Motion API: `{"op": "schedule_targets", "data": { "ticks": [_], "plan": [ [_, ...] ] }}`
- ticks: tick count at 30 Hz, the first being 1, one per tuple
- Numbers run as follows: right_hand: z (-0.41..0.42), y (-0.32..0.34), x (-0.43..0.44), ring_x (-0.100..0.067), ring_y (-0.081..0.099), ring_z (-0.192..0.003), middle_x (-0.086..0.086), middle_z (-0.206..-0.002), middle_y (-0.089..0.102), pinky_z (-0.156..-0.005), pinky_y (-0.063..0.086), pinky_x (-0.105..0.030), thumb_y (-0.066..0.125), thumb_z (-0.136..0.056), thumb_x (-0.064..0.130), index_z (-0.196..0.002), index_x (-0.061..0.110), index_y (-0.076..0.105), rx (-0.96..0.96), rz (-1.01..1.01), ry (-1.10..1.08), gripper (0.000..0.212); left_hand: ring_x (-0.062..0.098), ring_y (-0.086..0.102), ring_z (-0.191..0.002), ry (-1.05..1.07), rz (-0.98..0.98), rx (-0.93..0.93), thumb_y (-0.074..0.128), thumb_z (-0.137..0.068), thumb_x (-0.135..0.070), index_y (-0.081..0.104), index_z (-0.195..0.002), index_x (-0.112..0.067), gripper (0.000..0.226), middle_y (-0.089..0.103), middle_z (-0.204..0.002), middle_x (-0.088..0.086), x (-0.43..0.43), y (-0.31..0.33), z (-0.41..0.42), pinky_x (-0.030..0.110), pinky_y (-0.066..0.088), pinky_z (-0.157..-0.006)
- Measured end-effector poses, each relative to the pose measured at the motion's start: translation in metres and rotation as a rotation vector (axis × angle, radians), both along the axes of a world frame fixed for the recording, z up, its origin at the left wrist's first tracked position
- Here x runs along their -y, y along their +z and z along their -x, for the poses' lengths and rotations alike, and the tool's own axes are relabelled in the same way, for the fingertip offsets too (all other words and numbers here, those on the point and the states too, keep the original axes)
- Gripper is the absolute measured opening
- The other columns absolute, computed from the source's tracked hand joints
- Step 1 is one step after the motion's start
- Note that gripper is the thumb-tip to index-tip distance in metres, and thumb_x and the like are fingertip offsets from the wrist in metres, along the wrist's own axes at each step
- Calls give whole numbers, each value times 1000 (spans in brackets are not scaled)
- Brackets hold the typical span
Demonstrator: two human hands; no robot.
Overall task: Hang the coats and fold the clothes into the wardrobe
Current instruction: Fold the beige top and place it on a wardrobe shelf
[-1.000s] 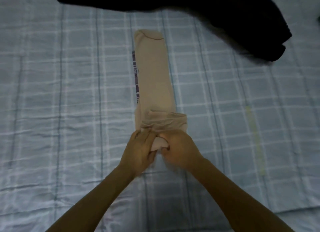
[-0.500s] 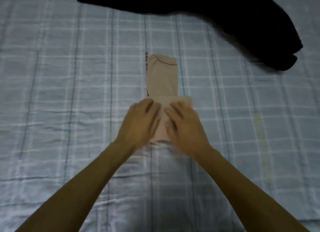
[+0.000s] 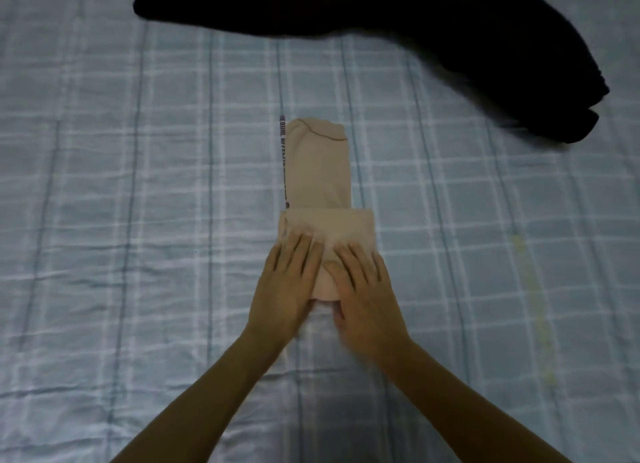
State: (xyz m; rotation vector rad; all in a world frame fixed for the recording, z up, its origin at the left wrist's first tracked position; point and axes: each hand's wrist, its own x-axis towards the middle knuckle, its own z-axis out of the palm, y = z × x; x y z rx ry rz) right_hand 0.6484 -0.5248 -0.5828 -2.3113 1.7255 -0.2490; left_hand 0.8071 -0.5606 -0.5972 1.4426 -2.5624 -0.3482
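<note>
Left grip [image 3: 287,289] and right grip [image 3: 363,296] lie flat, fingers straight, clasping nothing, side by side on the folded near end of the beige garment [image 3: 318,171], likely pressing the crease. Its unfolded length runs beyond them on the bed [image 3: 138,220]; a black garment [image 3: 433,29] lies farther off.

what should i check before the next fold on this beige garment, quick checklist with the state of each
1. Hands flat on the folded end: left hand and right hand press the beige garment with straight fingers. ok
2. Folded part lined up with the strip beyond it: it sticks out wider on the right. not ok
3. Far end lies flat on the plaid bedsheet. ok
4. Black garment out of the way: it lies apart, at the far side of the bed. ok
5. Layers under the palms smooth: hidden by the hands. cannot tell
</note>
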Motion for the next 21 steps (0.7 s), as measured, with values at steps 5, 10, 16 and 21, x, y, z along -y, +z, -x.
{"op": "schedule_targets", "data": {
  "ticks": [5,10,16,21],
  "plan": [
    [4,27,25,-22,59,-95,-2,-106,63,-90,38,-33,59,-65,31,-121,18,42,161,23,-51,60,30,65,-88,-17,-26,-109,76,-66,-20,62,-111,-8,48,66,-102,12,13,21,-4,34,50,-67],
    [20,94,32,-18,59,-73,2,-93,66,-69,47,-28,57,-66,41,-129,23,40,203,-227,66,68,10,62,-79,-137,-525,-110,61,-71,-48,62,-107,-30,40,67,-92,-11,30,91,-23,30,50,-67],
    [19,104,85,-14,51,-106,-1,-119,59,-89,42,-29,54,-74,33,-123,18,52,321,117,-250,51,8,57,-102,193,-395,-441,70,-76,-39,54,-126,-30,53,59,-118,-11,98,113,-19,30,48,-87],
    [1,33,101,-32,33,-137,-17,-147,36,-104,36,-53,37,-90,33,-140,11,40,86,-46,-230,55,36,55,-106,66,-127,-160,57,-85,-24,45,-135,-7,54,53,-124,17,99,64,9,45,49,-83]
  ]
}}
